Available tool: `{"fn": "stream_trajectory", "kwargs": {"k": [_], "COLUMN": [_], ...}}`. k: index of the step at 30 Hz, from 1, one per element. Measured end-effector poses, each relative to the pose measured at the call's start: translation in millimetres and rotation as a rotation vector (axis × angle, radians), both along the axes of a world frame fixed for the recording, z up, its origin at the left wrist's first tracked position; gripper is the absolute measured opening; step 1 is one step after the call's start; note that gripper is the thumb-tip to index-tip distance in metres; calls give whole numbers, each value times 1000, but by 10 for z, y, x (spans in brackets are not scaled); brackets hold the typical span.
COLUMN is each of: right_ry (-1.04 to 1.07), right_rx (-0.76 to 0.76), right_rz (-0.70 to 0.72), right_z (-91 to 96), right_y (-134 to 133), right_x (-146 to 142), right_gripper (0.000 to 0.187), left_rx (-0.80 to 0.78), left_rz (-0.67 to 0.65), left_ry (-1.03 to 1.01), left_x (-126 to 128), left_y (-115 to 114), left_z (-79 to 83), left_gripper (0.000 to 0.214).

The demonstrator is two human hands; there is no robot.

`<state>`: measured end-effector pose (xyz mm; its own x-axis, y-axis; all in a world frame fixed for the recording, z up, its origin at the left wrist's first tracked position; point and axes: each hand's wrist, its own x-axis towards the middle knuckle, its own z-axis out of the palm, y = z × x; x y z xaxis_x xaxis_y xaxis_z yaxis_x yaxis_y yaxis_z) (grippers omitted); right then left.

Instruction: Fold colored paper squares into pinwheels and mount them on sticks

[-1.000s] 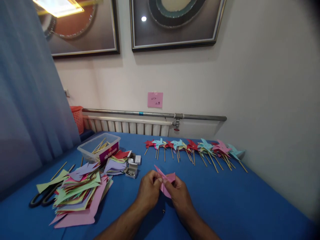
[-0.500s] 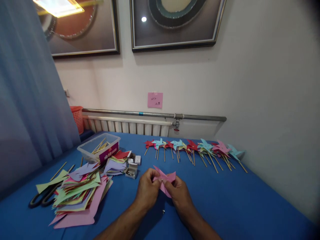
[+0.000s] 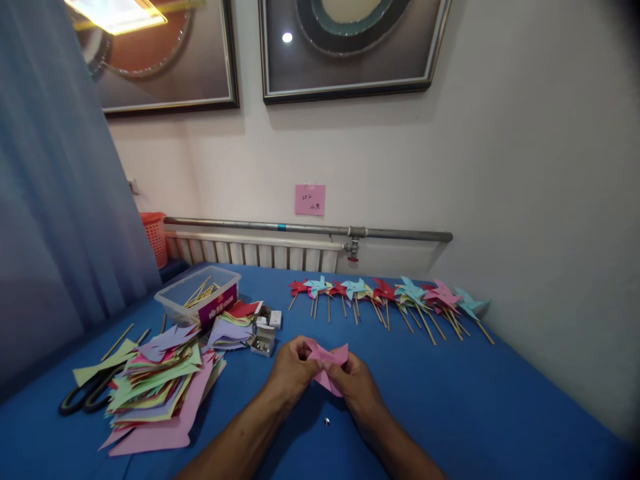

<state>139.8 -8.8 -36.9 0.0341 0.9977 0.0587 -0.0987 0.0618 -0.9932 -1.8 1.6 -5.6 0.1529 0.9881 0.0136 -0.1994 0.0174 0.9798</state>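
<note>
My left hand and my right hand are both pinched on a pink paper pinwheel held just above the blue table, near its middle front. The paper's flaps are folded toward the centre between my fingertips. A small metal pin lies on the cloth just below my hands.
A stack of cut coloured paper and black scissors lie at the left. Behind them stand a clear plastic box with sticks and small pin boxes. A row of finished pinwheels on sticks lies along the back right.
My hands have shifted slightly and folded the pink paper's upper flap down toward the centre. The rest has stayed where it was.
</note>
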Motion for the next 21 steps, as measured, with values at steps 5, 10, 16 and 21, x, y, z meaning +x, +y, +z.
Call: {"fn": "stream_trajectory", "kwargs": {"k": [5, 10, 16, 21], "right_ry": [30, 200, 127, 116], "right_rx": [-32, -45, -80, -94], "right_rz": [29, 55, 45, 43], "right_z": [17, 35, 39, 14], "right_y": [-26, -52, -48, -27], "right_x": [-5, -51, -24, -11], "right_gripper": [38, 46, 41, 37], "left_rx": [57, 77, 90, 86], "left_rz": [30, 10, -10, 4], "left_ry": [-13, -25, -31, -33], "left_x": [8, 10, 36, 61], "left_y": [-15, -38, -31, -15], "left_z": [29, 63, 14, -48], "left_gripper": [23, 23, 20, 22]}}
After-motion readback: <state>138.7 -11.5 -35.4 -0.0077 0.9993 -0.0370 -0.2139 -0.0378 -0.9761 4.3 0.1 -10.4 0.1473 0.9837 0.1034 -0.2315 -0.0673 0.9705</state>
